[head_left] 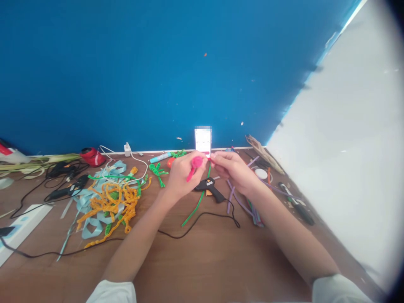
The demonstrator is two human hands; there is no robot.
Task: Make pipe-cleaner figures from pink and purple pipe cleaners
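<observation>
A bright pink pipe cleaner, coiled at one part with a tail hanging down, is held in my left hand, its fingers closed around it. My right hand pinches a thin pink-red end between thumb and fingertips, close to the left fingers. Below the hands lies a black glue gun with its cord trailing forward. A straight green pipe cleaner runs beneath the gun. Just behind the fingers stands a lit phone against the blue wall.
At left lie tangled orange pipe cleaners, light blue ribbon, another glue gun and a white power strip. Purple pipe cleaners and a dark-handled tool are at right. The blue wall bounds the table's back.
</observation>
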